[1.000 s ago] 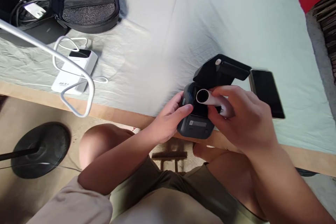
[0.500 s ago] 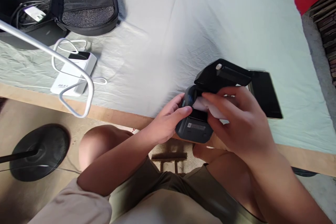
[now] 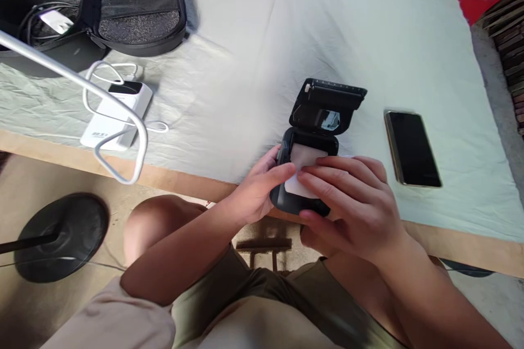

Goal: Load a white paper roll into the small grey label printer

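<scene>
A small dark portable label printer (image 3: 282,196) is held at the table's near edge, its hinged lid (image 3: 325,106) raised and showing a roller and a small window. White paper (image 3: 301,161) lies in its open compartment. My left hand (image 3: 260,188) is closed around the printer's left side, thumb over the rim near the paper. Across the right part of the compartment reaches my right hand (image 3: 356,202), fingertips lying on the paper and thumb against the printer's near edge. The right side of the printer is hidden by that hand.
A phone (image 3: 413,147) lies face up to the right. At left are a white power bank (image 3: 112,120) with a white cable, a white curved bar (image 3: 73,72) and an open black case (image 3: 143,16) holding cables. A round black base (image 3: 61,234) stands on the floor.
The white paper, earlier pinched in my right hand above the compartment, now lies flat inside. The printer has tipped so its compartment faces me more. My right hand has moved slightly left, uncovering the phone.
</scene>
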